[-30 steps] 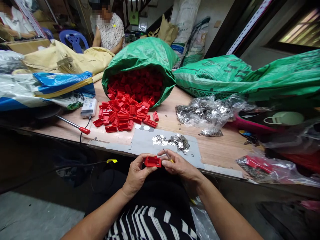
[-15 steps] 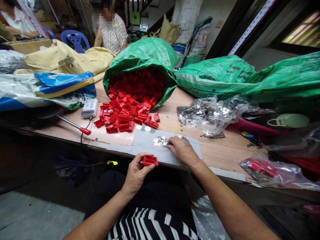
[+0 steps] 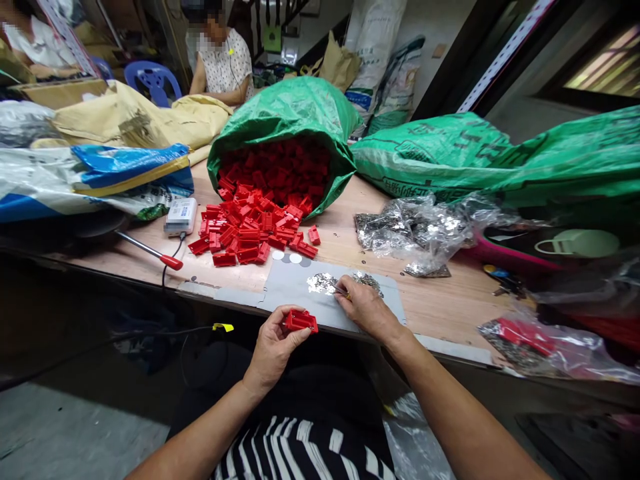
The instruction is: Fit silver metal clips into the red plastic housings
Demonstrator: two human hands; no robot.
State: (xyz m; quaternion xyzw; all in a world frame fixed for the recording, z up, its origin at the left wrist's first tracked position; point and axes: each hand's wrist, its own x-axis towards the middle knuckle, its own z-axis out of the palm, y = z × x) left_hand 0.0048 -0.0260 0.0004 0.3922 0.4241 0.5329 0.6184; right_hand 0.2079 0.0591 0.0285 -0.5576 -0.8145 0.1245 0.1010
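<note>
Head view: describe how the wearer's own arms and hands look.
The left hand and right hand are bare, without gloves. Both forearms are bare, with no sleeves, watch or cable visible. The clothing at the bottom edge is black with white stripes.

Black top [image 3: 300, 453], white stripes; 2 bare hands [image 3: 270, 350] [image 3: 369, 308].

From here the red housing [image 3: 301, 322] shines like plastic, metal pieces [image 3: 321, 283] gleam, the grey sheet [image 3: 285, 290] looks smooth, matt!
</note>
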